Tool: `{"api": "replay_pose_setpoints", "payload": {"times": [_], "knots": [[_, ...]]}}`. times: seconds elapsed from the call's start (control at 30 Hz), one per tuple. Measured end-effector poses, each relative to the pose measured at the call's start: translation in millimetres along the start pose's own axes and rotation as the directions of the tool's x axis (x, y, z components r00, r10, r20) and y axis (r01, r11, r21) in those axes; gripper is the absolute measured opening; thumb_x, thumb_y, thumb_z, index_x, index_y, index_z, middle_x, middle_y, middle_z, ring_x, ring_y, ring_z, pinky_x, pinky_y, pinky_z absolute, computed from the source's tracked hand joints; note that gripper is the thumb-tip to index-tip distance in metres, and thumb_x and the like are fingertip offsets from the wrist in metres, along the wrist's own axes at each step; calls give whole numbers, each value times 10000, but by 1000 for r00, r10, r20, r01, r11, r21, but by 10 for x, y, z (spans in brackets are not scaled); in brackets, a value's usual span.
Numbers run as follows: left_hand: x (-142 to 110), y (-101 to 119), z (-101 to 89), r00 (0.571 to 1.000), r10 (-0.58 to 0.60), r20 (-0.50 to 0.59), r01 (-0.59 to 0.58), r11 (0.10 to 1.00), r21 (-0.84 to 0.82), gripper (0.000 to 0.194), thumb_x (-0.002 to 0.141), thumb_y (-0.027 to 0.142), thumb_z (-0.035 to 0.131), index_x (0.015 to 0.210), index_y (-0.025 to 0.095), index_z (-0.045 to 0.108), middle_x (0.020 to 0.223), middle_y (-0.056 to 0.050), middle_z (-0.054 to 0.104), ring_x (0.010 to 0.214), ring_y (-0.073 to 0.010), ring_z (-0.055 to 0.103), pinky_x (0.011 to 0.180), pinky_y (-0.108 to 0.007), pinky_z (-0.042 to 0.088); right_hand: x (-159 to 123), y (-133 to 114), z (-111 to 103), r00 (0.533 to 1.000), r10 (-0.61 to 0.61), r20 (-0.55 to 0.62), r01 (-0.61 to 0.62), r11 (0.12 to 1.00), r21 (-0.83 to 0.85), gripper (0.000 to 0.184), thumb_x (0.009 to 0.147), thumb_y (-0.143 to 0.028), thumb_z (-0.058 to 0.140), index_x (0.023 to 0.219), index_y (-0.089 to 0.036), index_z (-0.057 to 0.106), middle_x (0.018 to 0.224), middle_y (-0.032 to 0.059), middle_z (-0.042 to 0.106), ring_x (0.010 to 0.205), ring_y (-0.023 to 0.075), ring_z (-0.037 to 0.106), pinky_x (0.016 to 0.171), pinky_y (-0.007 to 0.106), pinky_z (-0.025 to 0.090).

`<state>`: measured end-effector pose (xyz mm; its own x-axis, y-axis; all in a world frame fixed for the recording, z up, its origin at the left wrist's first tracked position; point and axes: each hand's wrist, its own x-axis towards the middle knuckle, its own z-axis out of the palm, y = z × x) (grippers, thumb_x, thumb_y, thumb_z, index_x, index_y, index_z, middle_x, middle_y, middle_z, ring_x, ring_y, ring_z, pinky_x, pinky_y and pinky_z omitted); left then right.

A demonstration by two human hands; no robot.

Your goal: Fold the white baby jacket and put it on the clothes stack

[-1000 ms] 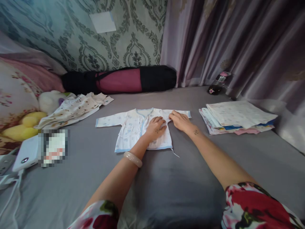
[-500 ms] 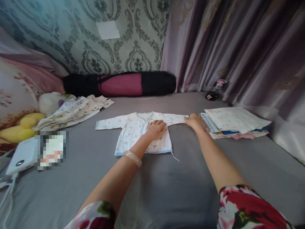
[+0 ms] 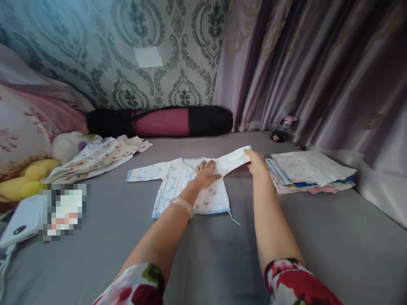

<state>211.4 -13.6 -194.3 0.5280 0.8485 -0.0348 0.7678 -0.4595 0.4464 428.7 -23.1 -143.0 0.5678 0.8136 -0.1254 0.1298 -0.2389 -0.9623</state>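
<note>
White blue-trimmed cloth shirt [image 3: 181, 182]: sleeve-lifting step; right hand [image 3: 257, 163] pinching cuff [image 3: 247, 148], left hand [image 3: 205, 173] fingers spread; next move likely needs firm anchoring

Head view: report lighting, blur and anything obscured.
Head view: lighting is fairly dim, the curtain darkest toward upper right; same head view: print on the shirt looks slightly soft, and a pixelated patch hides detail beside the white box.
</note>
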Motion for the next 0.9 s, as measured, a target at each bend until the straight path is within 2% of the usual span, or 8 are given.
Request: {"api": "replay_pose_setpoints", "payload": {"times": [0.07,0.2,0.37,0.47,0.6,0.7,0.8,0.9], "knots": [[20,-13,-27,1000,10,29,-11,1000,18,774,838,661,447,1486,283,253,1595,-82,226,1438,-404,160,1107,-591,203,-98,-101,96,999,44,-29,-39,988,150,119,808,-247,519,908,-195,559,709,-4,646,656,145,639,575,235,511],[89,-13,-117,996,38,83,-47,993,110,808,793,724,468,1462,298,312,1588,-107,231,1407,-424,218,1087,-589,229,-297,-250,241,998,57,41,-67,949,307,97,866,-229,485,962,-226,499,829,0,669,714,134,656,610,243,518],[208,51,-278,988,-11,151,-13,987,158,896,685,721,617,1431,292,370,1543,-164,285,1376,-457,245,1049,-622,266,-400,-347,415,990,104,98,-135,902,410,109,926,-219,427,1025,-243,468,907,16,677,777,138,668,657,269,534],[273,72,-342,986,-12,168,-15,988,156,934,599,730,685,1388,309,418,1511,-162,327,1365,-445,257,1038,-613,304,-425,-360,580,979,147,139,-197,845,497,134,923,-227,427,1040,-228,493,873,26,682,750,154,671,676,307,549],[307,69,-349,986,-4,166,-21,989,149,896,573,722,705,1321,272,501,1461,-155,381,1340,-432,299,1047,-579,330,-476,-358,789,974,143,177,-214,839,500,168,899,-312,489,1038,-225,527,821,27,686,757,179,675,674,325,561],[254,18,-343,993,39,109,-49,994,95,895,606,653,735,1354,235,477,1455,-163,395,1345,-410,327,1083,-540,319,-529,-355,894,969,179,172,-244,808,535,181,887,-285,490,1054,-228,525,815,17,681,768,169,676,672,301,561],[108,-121,-385,987,154,-34,-155,987,-37,734,726,498,725,1355,219,472,1435,-156,437,1351,-342,378,1092,-475,349,-574,-334,975,968,206,143,-251,778,576,236,885,-219,449,1115,-234,501,846,11,679,801,155,675,678,278,555],[-120,-337,-456,969,123,-215,-152,980,-126,522,824,371,646,1294,179,524,1339,-155,533,1277,-290,483,1056,-438,407,-586,-276,1058,981,161,105,-192,861,471,307,915,-253,390,1216,-242,451,929,40,682,865,168,673,684,281,550]]}}
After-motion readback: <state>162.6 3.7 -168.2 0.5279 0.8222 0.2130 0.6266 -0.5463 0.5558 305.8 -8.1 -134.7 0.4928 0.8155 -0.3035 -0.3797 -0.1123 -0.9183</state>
